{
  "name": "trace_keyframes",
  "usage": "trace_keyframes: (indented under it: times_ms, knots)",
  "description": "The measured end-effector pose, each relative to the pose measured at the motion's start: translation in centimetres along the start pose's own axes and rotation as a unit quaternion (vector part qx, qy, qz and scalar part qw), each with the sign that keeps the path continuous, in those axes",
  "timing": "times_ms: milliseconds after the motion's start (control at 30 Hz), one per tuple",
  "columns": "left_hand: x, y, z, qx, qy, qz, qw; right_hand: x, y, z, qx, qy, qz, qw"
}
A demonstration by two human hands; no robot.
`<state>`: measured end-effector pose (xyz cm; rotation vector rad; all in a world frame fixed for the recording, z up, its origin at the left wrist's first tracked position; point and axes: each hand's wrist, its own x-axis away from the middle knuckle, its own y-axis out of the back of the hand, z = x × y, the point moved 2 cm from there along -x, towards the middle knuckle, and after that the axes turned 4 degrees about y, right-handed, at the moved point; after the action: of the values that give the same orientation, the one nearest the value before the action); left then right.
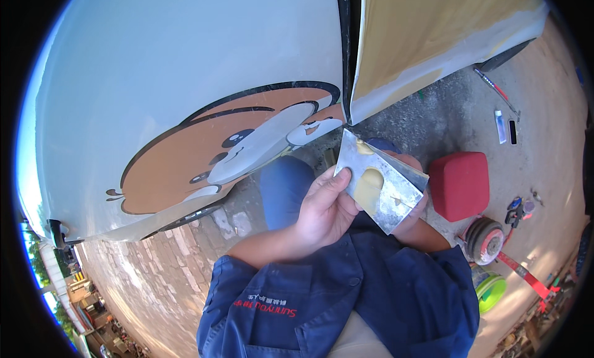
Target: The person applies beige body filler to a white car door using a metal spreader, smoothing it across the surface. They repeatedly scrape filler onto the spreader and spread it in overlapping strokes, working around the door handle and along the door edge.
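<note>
My left hand (323, 211) pinches a flat metal putty plate (391, 203) by its left edge, thumb on top. On its face sits a smear of tan putty (369, 186), with a smaller dab near the far corner. Behind the plate's right side shows a second thin metal scraper (406, 170), gripped by my right hand (420, 208). Most of the right hand's fingers are hidden by the plate. Just beyond both hands stands a white vehicle panel (204, 55) with a brown cartoon animal on it. Tan filler covers the adjoining panel (433, 42) at the right.
To the right are a red block-shaped seat (459, 186), a small wheel (484, 240) and a lime-green tub (490, 293). A phone (512, 132), a tube (500, 127) and a red-and-black rod (498, 91) lie on the concrete. Brick paving (142, 277) spreads at the left.
</note>
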<state>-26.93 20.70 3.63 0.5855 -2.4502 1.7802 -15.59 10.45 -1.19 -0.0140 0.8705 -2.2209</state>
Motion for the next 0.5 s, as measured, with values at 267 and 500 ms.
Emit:
trace_keyframes:
  times_ms: [267,500]
  knots:
    - [0.6,0.1,-0.3,-0.025,-0.003,-0.01,1.0,-0.5,-0.1,0.8,0.151,0.21,0.028,0.966]
    - [0.4,-0.1,-0.2,0.017,0.024,0.023,0.999,0.2,-1.1,-0.7,-0.042,0.05,-0.033,0.997]
